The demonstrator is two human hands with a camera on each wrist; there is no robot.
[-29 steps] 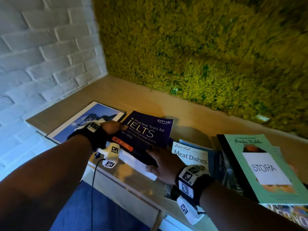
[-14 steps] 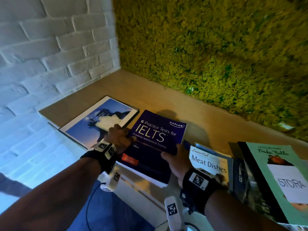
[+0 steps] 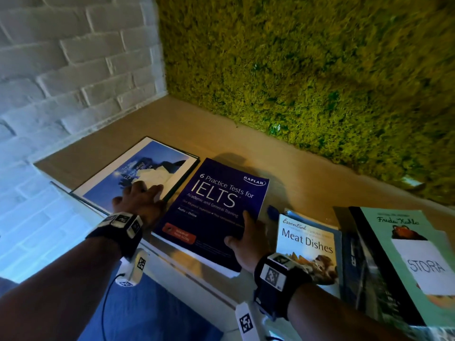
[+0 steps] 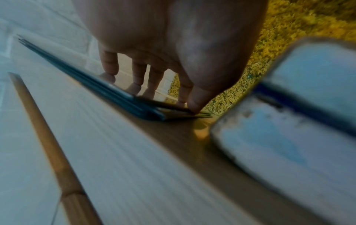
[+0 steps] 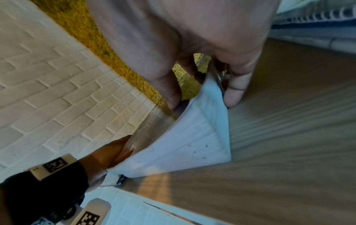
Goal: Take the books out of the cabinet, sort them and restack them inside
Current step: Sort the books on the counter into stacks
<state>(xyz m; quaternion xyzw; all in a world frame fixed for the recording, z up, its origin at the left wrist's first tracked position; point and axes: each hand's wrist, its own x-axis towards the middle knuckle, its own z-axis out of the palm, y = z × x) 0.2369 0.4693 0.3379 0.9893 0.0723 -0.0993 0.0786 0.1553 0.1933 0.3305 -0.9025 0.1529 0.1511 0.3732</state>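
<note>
The purple IELTS book (image 3: 216, 205) lies on the wooden cabinet top (image 3: 295, 173), its near end over the front edge. My right hand (image 3: 248, 232) grips its right edge, thumb on the cover and fingers under the white page block (image 5: 183, 137). To its left lies a large blue picture book (image 3: 147, 156). My left hand (image 3: 140, 195) rests flat on that book's cover, fingers (image 4: 138, 79) straight and thumb at its corner. The IELTS book (image 4: 289, 121) shows blurred beside it.
Right of the IELTS book lie a "Meat Dishes" book (image 3: 307, 244) and a green Frida Kahlo book (image 3: 398, 232) with a white "STORA" note (image 3: 426, 264), on top of other books. A moss wall (image 3: 295, 70) backs the top; a white brick wall (image 3: 73, 70) closes the left.
My left hand left the IELTS book and now lies on the blue picture book. My right hand moved the IELTS book farther back on the top.
</note>
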